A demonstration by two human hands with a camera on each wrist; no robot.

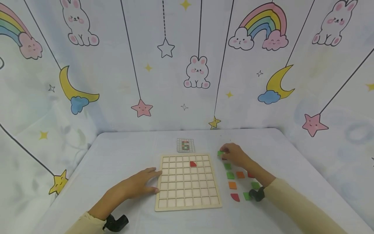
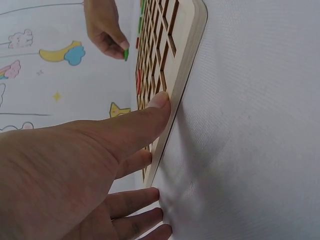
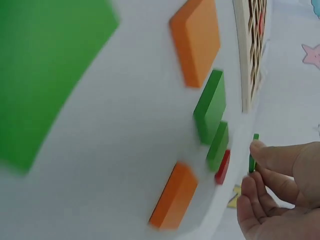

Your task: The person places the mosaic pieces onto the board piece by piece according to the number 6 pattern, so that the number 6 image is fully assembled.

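A square wooden grid board [image 1: 188, 202] lies flat on the table, with one red quarter-circle tile [image 1: 193, 164] in a cell of its second row. My left hand [image 1: 140, 184] rests at the board's left edge, thumb and fingertips touching the rim, fingers fairly straight. To the right of the board's far corner, my right hand [image 1: 235, 154] pinches a green square tile [image 1: 220, 153] between thumb and fingers. In the right wrist view that green tile [image 3: 252, 159] is seen edge-on, raised over the table. A red tile [image 3: 223, 167] lies below the hand, partly hidden by it in the head view.
Right of the board lie loose tiles: several green squares [image 1: 230, 175], orange squares [image 1: 232, 185] and red pieces [image 1: 235, 197], some under the right forearm. Behind the board sits a small gridded pattern card [image 1: 185, 145]. A printed cloth backdrop [image 1: 175, 81] rises beyond the white table [image 1: 131, 149].
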